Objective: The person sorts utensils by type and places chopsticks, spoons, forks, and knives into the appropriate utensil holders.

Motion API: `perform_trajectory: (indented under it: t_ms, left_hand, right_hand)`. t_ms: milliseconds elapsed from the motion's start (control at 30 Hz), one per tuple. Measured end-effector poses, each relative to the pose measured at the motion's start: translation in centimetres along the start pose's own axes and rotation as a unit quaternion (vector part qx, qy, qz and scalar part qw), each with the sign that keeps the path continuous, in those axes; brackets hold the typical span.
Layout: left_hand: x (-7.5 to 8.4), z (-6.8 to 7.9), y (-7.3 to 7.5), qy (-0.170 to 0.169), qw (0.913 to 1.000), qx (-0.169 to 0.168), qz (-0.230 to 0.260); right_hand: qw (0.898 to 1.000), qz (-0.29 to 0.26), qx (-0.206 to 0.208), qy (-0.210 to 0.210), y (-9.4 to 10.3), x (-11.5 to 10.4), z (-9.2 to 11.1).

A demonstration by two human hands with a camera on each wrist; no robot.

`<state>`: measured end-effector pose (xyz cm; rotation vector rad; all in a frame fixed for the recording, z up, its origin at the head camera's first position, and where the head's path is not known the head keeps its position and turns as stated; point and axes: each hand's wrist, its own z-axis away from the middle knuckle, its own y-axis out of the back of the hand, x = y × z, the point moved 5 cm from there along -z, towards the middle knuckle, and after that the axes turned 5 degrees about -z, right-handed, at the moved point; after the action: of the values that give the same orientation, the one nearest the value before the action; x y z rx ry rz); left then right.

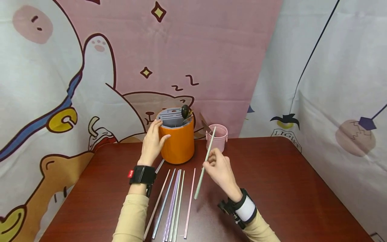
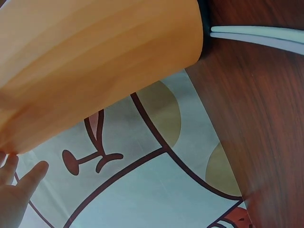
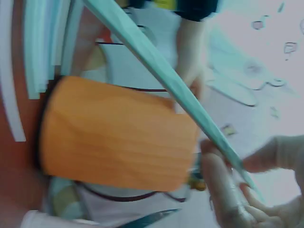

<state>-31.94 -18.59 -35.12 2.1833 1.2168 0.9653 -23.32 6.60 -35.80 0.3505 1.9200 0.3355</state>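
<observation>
My right hand (image 1: 220, 167) pinches a long, thin pale green straw-like stick (image 1: 205, 162) between thumb and fingers. The stick is tilted, its upper end overlapping the small pink bucket (image 1: 222, 143) in the head view. My left hand (image 1: 151, 143) is at the left side of a round orange container (image 1: 178, 144), its fingers extended by the rim. A grey slotted insert (image 1: 170, 117) fills the container's mouth, with a dark rounded item (image 1: 185, 111) sticking up. In the right wrist view the green stick (image 3: 156, 71) crosses in front of the orange container (image 3: 118, 137).
Several pastel sticks lie side by side on the brown table (image 1: 272, 188), among them a blue one (image 1: 164, 203) and a pink one (image 1: 190, 203). A flat brown piece (image 1: 205, 123) leans out of the bucket. A printed cloth (image 1: 211, 50) hangs behind the table.
</observation>
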Motion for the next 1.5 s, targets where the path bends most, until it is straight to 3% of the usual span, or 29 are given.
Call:
perform_trajectory:
  t_ms: [133,333,433,600,733,900,1067,1267,1500]
  left_hand:
    - [0.3,-0.1,-0.1,-0.001,1.0,-0.004,0.0]
    - [0.3,0.0,0.0,0.003,1.0,-0.005,-0.001]
    - [0.2,0.0,0.0,0.003,1.0,-0.004,-0.004]
    - [0.1,0.1,-0.1,0.006,0.9999,-0.01,-0.012]
    - [0.1,0.1,-0.2,0.006,0.9998,-0.012,-0.017]
    - [0.2,0.1,-0.2,0.001,0.9998,-0.008,-0.021]
    - [0.3,0.1,-0.1,-0.003,0.9997,0.003,-0.023]
    - [0.5,0.0,0.0,-0.012,0.9996,0.008,-0.024]
    - [0.2,0.1,-0.1,-0.005,0.9997,0.002,-0.024]
  right_hand:
    - [0.988,-0.12,0.048,0.086,1.4,-3.6,-1.1]
    - [0.952,-0.202,0.103,0.205,2.5,-7.8,-3.8]
    - [0.937,-0.229,0.118,0.236,1.9,-9.0,-5.6]
    - [0.928,-0.191,0.124,0.294,-0.6,-9.7,-8.1]
    - [0.93,-0.128,0.104,0.328,-3.5,-9.2,-9.7]
    - [0.949,-0.049,0.06,0.307,-6.7,-7.3,-11.2]
    - [0.955,0.034,0.016,0.293,-8.9,-5.9,-11.9]
    - [0.95,0.107,0.006,0.295,-9.7,-6.0,-11.9]
    - [0.954,0.129,-0.01,0.27,-9.9,-6.2,-12.1]
